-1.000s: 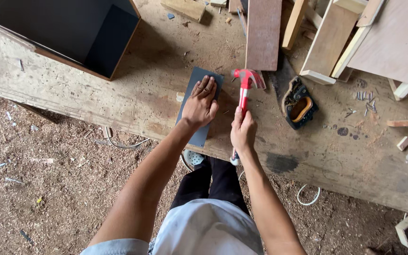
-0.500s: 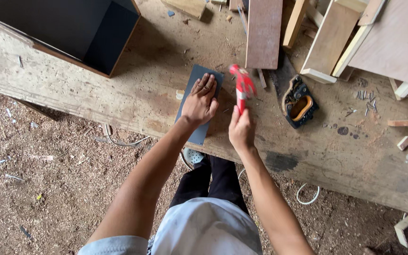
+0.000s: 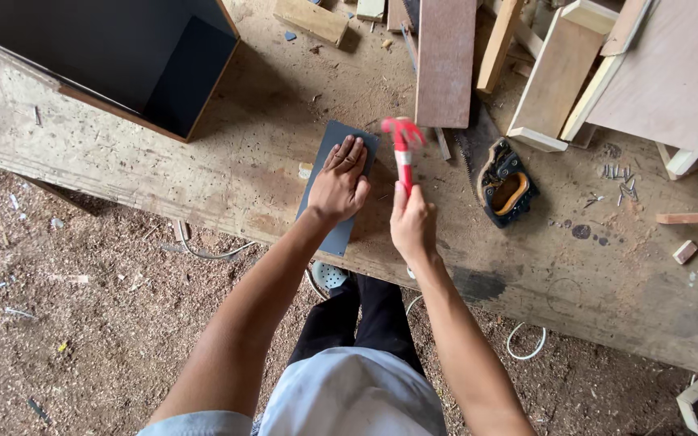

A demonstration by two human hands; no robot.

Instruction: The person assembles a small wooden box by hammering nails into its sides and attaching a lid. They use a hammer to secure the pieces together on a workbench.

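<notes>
A thin, stiff dark-grey rectangular panel [image 3: 338, 187] is pinned flat on the worn wooden counter [image 3: 203, 173] by the left hand [image 3: 339, 182], its grip released. A red-handled hammer [image 3: 403, 157], judged head-heavy, is clenched low on its handle by the right hand [image 3: 413, 225].

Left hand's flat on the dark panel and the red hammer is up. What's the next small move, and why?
Probably bring the red hammer down in a short, controlled tap near the dark panel's upper right edge. The right hand holds it raised and blurred, while the left hand pins the panel flat; its fingers lie close to the hammer head, so keep the stroke short.
</notes>
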